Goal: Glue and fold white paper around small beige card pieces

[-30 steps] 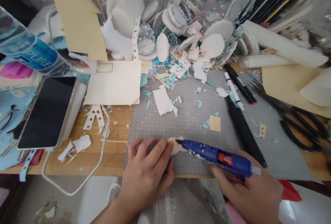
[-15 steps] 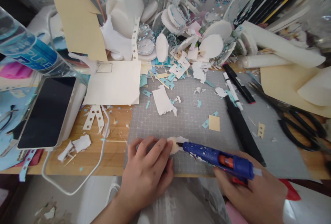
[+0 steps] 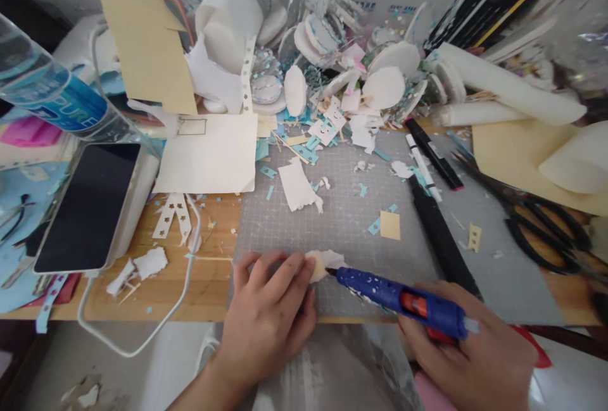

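Observation:
My left hand (image 3: pixel 270 316) lies at the front edge of the grey cutting mat (image 3: pixel 342 208), its fingertips pressed on a small cream paper piece (image 3: pixel 317 268). A torn white scrap (image 3: pixel 335 259) lies against that piece. My right hand (image 3: pixel 470 347) is closed around a blue glue gun (image 3: pixel 380 287), which points left. The gun's dark nozzle tip is at the right edge of the cream piece; whether it touches is too small to tell.
Black scissors (image 3: pixel 546 227), a black bar (image 3: pixel 444 240) and markers (image 3: pixel 432 154) lie on the right. A phone (image 3: pixel 88 205) and a water bottle (image 3: pixel 61 94) stand left. White discs (image 3: pixel 384 87) and paper scraps crowd the back.
The glue gun and my right hand have shifted slightly right and down, showing more of the white scrap. My left hand has hardly moved.

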{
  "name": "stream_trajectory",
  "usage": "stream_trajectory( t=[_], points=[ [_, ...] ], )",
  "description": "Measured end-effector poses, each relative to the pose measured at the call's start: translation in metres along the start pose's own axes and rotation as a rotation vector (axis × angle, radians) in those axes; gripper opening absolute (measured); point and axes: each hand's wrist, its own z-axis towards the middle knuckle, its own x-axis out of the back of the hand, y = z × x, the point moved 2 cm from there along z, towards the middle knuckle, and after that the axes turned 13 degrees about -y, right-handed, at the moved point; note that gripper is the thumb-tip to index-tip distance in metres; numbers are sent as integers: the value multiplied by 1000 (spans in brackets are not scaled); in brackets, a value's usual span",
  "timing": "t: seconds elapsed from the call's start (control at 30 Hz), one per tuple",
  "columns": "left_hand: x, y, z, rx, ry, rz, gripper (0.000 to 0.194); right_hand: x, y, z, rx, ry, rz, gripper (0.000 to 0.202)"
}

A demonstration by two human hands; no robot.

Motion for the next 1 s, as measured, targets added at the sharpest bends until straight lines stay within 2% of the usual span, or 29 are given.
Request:
stream_trajectory(
  t=[0.37, 0.47, 0.63, 0.73, 0.83, 0.93, 1.0],
  points=[
    [1, 2, 2, 6, 5, 18, 25, -1, -2, -4, -25, 3, 38, 19],
    [2, 2, 2, 5, 15, 31, 25, -1, 3, -8, -111, 34, 26, 22],
    [3, 3, 1, 0, 20, 45, 25, 3, 25, -21, -192, 137, -66, 28],
    [2, 2, 0, 5, 17, 50, 26, 8, 37, -26, -360, 135, 27, 31],
    [1, 1, -2, 17, 27, 41, 36, 14, 51, -27, -499, 296, 193, 23],
    [0, 0, -3, 56, 20, 44, 47, 17, 78, -28, -488, 504, 384, 32],
    [-1, -1, -2, 80, 22, 54, 50, 16, 100, -28, -499, 543, 310, 30]
  ],
)
